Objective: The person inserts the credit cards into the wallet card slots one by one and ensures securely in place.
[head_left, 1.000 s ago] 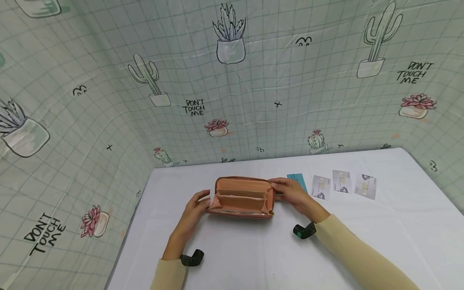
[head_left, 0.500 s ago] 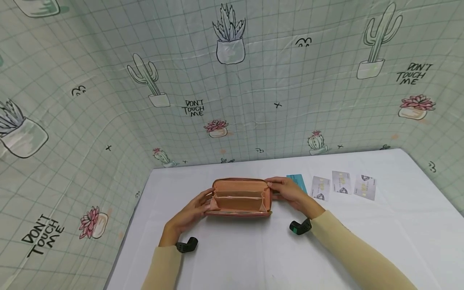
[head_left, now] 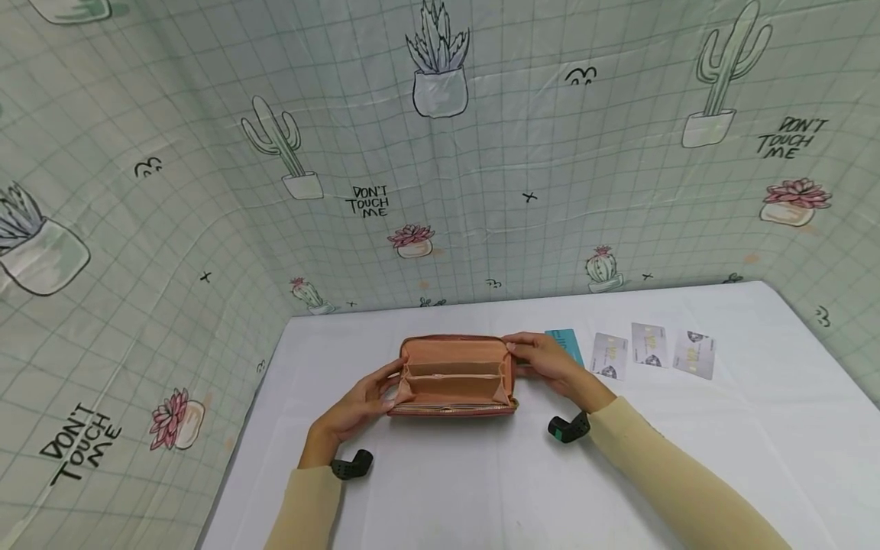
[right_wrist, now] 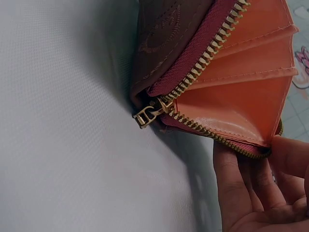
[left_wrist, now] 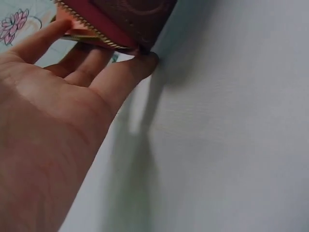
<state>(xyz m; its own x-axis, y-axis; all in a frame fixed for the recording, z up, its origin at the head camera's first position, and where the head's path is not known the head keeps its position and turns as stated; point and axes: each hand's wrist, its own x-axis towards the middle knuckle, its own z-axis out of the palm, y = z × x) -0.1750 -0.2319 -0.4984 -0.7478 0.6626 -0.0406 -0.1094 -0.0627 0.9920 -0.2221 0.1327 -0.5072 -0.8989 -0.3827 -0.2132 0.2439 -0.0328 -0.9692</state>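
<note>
Since a second ago, we see that the left hand (head_left: 354, 409) has closed in on the wallet (head_left: 454, 389), which has shifted slightly left. We find its thumb (left_wrist: 140, 66) at the near left corner, the other fingers spread along that end, so the left end sits pinched between them. At the opposite end we see the right hand (head_left: 550, 365) pinching the far right corner, one fingertip over the zipped edge and others behind it. So the wallet spans the gap between both hands, gaping toward us (whether it rests on the cloth or just above, we cannot tell).

Its shell (right_wrist: 161, 43) is brown, stitched and embossed; dark red tape carries chunky brass zip teeth (right_wrist: 207, 58), ending in a gold-coloured pull (right_wrist: 145, 116) that dangles by the near right corner. We look into a smooth, faintly glossy orange lining (right_wrist: 227, 101), its side gussets pleated like a fan, and the whole body is a long rectangle with rounded far corners.

Just beyond the right hand lies a blue card (head_left: 565, 345), partly covered, then three grey cards (head_left: 649, 345) on the white cloth (head_left: 440, 473), before a cactus-printed, gridded curtain (head_left: 522, 153).
</note>
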